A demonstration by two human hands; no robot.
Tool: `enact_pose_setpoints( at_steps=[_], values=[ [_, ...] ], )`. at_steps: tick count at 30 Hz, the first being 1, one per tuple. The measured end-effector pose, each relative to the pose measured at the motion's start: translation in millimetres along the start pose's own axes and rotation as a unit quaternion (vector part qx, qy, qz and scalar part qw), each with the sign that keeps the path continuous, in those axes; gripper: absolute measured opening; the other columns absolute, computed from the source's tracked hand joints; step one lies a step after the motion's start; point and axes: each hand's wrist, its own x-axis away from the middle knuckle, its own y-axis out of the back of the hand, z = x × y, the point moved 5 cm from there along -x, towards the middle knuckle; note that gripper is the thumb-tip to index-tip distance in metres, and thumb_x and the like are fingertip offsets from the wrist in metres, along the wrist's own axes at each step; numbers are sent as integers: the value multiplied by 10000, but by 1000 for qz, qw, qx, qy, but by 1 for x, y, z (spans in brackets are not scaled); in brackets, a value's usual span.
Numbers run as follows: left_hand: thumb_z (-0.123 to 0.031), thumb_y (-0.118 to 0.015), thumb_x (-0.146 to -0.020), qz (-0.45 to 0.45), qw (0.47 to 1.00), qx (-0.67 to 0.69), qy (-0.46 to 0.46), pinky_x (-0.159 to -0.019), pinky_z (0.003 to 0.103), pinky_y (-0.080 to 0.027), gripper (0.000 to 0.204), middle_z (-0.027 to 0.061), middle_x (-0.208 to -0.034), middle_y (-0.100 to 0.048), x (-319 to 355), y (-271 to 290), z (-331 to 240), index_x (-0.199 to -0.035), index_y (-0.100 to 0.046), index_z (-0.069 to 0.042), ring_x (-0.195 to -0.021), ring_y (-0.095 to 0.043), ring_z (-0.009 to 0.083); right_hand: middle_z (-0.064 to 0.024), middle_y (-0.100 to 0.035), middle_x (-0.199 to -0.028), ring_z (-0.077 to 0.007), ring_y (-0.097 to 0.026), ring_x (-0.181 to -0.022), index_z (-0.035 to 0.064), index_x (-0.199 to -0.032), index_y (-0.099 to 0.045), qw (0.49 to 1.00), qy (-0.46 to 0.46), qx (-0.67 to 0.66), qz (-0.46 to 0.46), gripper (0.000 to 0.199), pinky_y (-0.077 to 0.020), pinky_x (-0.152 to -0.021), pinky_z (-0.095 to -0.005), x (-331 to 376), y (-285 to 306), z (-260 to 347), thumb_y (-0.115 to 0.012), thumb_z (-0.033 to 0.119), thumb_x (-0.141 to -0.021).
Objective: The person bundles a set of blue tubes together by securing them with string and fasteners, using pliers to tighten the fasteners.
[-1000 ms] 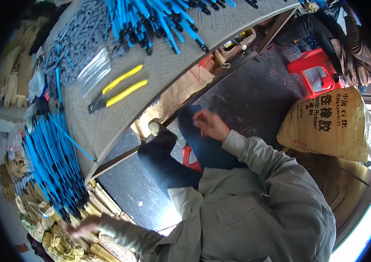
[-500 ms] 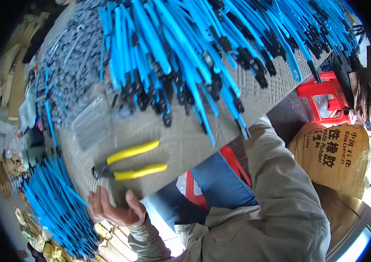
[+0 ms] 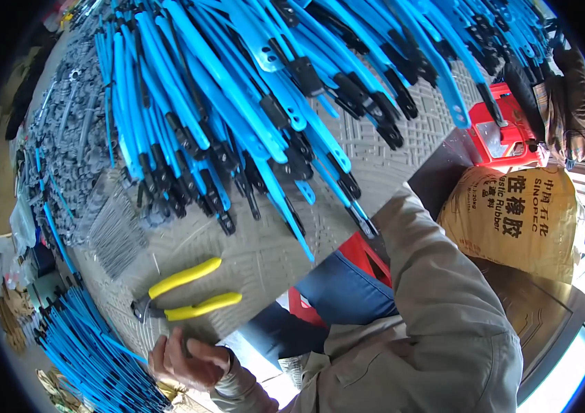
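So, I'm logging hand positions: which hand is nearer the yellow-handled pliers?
Left. The left hand is by the table, close to the pliers; the right hand is hidden, its sleeve meeting the table edge farther right.

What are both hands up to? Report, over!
Left hand by yellow-handled pliers, nothing visible in it. Right hand hidden, sleeve ending at tabletop edge. Pliers uncovered; black-ended blue strips heaped beyond.

Left hand (image 3: 190,363) nearer pliers (image 3: 203,307), right hand hidden
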Motion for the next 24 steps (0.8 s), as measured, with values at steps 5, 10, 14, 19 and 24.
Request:
enact_pose_setpoints(
  at_steps=[5,10,14,19,24],
  values=[
    [-73,-565,-843,-27,999,3,-31,-745,389,-411,126,101,-831,-625,0,7,0,-936,-612,-2,-764,-555,270,-63,-642,-788,-139,-616,-630,4,-884,-582,999,21,-18,30,72,-511,-561,-274,23,-23,32,-546,3,-822],
    [-65,-597,-805,-49,999,4,-24,-840,410,-402,125,75,-765,-622,3,3,3,-923,-620,-29,-716,-588,229,-61,-641,-778,-152,-624,-625,10,-899,-594,986,-133,68,76,81,-530,-578,-282,83,-45,99,-570,60,-840],
    [-37,-604,-785,-45,995,85,-5,-856,410,-393,152,74,-802,-616,9,10,7,-935,-626,-43,-753,-583,231,-58,-637,-772,-152,-624,-634,35,-899,-603,977,-160,88,114,95,-529,-564,-286,100,-27,98,-575,113,-852],
    [-5,-600,-761,-56,981,186,-10,-839,405,-385,198,73,-840,-604,45,33,-18,-952,-628,-47,-832,-569,232,-71,-643,-768,-186,-633,-645,66,-921,-613,952,-199,206,103,118,-523,-570,-305,125,5,121,-576,151,-848],
    [-38,-604,-660,97,945,278,-142,-820,376,-402,403,57,-844,-561,90,16,-106,-1063,-603,-43,-840,-545,216,-91,-644,-781,-287,-623,-667,108,-904,-641,697,260,568,351,150,-508,-611,-360,190,-7,167,-560,119,-779]
  ],
)
